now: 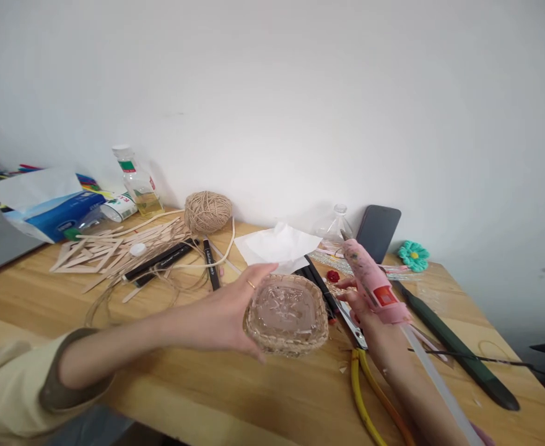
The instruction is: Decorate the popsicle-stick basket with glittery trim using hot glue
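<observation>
My left hand (235, 310) is closed on the left side of a small clear container (287, 311) with rounded corners, its sides covered in tan twine or woven cord. The container is tilted so its clear base faces me. My right hand (363, 310) grips a pink hot glue gun (370, 279), its nozzle pointing up and away to the left. A long translucent glue stick (440, 384) sticks out of its back end. Below the glue gun lie scissors with yellow handles (358, 390), partly covered by my right arm.
A ball of twine (208, 210), wooden sticks (109, 248), black markers (211, 265) and white tissue (279, 244) spread across the table. A glass bottle (140, 186) and a phone (378, 232) stand near the wall. To the right lies a dark green tool (458, 347) beside a black cable.
</observation>
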